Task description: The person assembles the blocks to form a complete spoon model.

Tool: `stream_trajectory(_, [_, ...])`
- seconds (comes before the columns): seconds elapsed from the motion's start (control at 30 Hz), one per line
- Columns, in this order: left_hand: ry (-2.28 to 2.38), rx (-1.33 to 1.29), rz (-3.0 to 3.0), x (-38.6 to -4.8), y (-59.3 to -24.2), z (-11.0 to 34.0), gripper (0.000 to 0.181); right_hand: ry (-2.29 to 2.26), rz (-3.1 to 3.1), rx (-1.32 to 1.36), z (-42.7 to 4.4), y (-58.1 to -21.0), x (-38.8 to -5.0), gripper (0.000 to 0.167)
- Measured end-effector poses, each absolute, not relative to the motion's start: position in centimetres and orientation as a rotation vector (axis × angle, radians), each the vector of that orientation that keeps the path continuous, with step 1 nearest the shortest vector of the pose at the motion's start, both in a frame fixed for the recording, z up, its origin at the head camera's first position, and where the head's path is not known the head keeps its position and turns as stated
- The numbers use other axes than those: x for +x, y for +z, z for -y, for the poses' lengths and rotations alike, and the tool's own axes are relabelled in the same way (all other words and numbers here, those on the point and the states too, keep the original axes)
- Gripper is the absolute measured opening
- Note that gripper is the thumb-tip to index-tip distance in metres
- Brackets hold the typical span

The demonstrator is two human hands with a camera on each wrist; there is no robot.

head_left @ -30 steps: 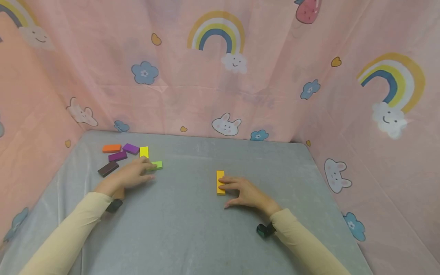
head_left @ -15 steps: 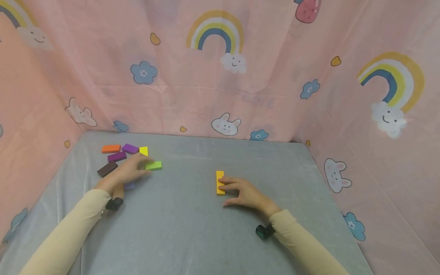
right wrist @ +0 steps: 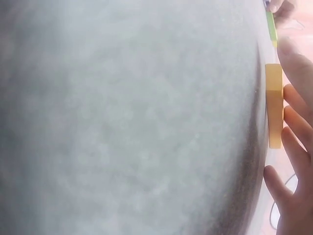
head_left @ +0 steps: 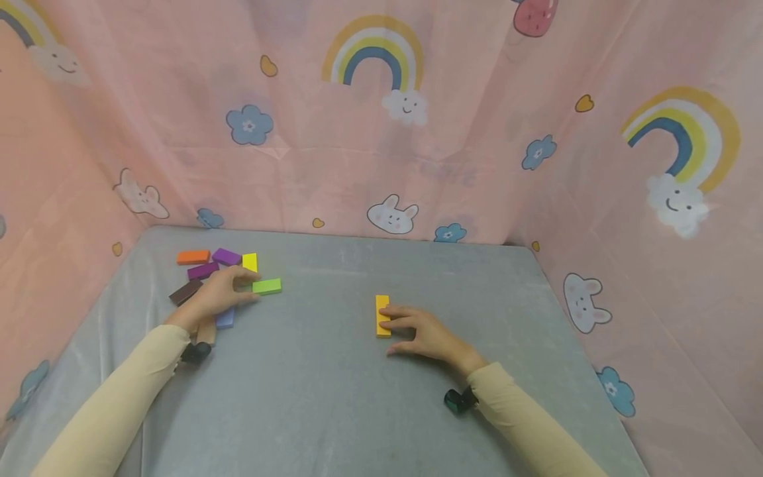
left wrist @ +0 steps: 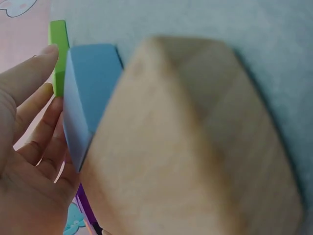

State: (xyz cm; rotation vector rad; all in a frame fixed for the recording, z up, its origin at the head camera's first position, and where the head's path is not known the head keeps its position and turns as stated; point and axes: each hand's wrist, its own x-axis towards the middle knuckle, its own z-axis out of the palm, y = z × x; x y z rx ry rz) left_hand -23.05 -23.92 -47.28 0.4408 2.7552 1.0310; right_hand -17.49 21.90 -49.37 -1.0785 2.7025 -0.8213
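Observation:
In the head view my left hand (head_left: 223, 291) is at the left end of a light green block (head_left: 267, 286), thumb and fingers spread to either side of that end. The left wrist view has the thumb tip close to the green block (left wrist: 59, 58); whether it touches is unclear. Under this hand lie a blue block (head_left: 225, 318) and a natural wood block (head_left: 206, 329), both partly covered. Fingertips of my right hand (head_left: 432, 338) rest on an orange-yellow block (head_left: 382, 317) lying lengthwise away from me, while the thumb stays off it.
Behind the left hand lie an orange block (head_left: 193, 258), two purple blocks, one of them the farther purple block (head_left: 227, 257), a yellow block (head_left: 250, 262) and a dark brown block (head_left: 186, 292). Pink patterned cloth (head_left: 310, 165) walls the grey table (head_left: 334, 411) at the back and sides.
My left hand has drawn back left from over the green block, its fingers off the top. More of the green block and the blue block now show. The right hand has stayed in place.

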Motion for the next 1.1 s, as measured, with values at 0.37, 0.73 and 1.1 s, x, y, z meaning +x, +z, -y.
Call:
stream_trajectory(0.37, [1.024,0.444,-2.774,-23.32,-47.59,24.25,0.042,-0.815,-2.711,-1.071,-21.76,-49.39,-17.56,0.056])
stream_trajectory(0.73, [1.032,0.457,-2.784,-23.45,-47.85,24.21,0.038,-0.808,-2.712,-1.077,-21.77,-49.32,-17.43,0.055])
stream_trajectory(1.1, [1.093,0.446,-2.77,-23.52,-47.58,23.99,0.039,-0.841,-2.71,-1.089,-21.82,-49.4,-17.43,0.054])
